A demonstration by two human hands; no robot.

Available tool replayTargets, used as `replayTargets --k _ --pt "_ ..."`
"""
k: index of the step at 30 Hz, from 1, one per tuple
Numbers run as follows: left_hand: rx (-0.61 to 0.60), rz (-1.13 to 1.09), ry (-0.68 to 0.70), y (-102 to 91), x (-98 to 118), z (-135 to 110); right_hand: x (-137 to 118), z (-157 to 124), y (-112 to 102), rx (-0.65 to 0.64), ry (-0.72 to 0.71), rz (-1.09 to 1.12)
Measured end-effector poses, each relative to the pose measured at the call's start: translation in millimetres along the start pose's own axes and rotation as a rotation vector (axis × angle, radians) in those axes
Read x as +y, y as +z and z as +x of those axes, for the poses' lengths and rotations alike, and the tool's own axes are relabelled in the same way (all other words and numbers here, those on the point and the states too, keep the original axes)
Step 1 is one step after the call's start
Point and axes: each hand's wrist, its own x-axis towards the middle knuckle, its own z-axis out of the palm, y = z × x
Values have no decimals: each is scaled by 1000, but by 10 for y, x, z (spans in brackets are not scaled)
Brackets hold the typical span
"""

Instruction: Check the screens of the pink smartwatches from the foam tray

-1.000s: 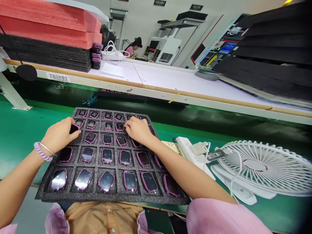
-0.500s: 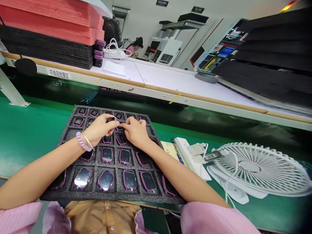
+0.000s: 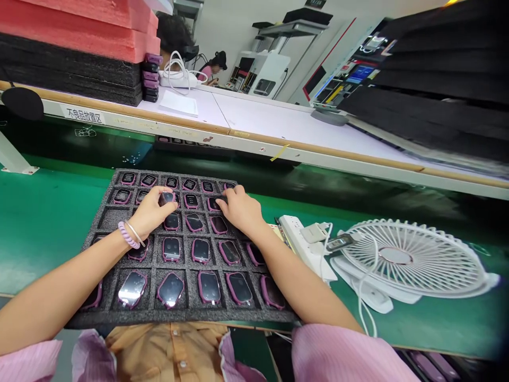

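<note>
While the left hand [image 3: 148, 216] held a purple-framed watch [image 3: 167, 198] pinched between thumb and fingers above the far part of the black foam tray [image 3: 191, 317], the right hand [image 3: 243, 211] had its fingers bent down at a second watch [image 3: 213, 203], in the second row from the far edge; whether they gripped it, I could not tell. More watches [image 3: 209, 287] lay screen up in the tray's compartments. The tray lay on the green surface [image 3: 59, 196], with a white power strip [image 3: 296, 233] and a white fan [image 3: 421, 260] to its right.

A green bench [image 3: 43, 223] carries foam tray [image 3: 113, 218], power strip [image 3: 293, 233], fan [image 3: 417, 260].
</note>
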Motion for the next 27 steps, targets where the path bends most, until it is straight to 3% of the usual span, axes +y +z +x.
replayTargets --k 3,5,7,13,21,27 --pt "-19 28 -25 -1 -23 2 -108 -23 16 138 -228 80" --pt "-12 52 -11 8 -8 -8 -192 -26 38 130 -372 115" --pt "0 75 9 21 13 -20 -271 -20 60 94 -416 108" --pt "2 146 35 34 17 -37 -358 -1 59 59 -443 27" --pt "-11 154 44 11 -3 -37 -148 -9 77 125 -348 44" --pt "-18 143 24 13 -3 -33 -158 -44 8 153 -227 56"
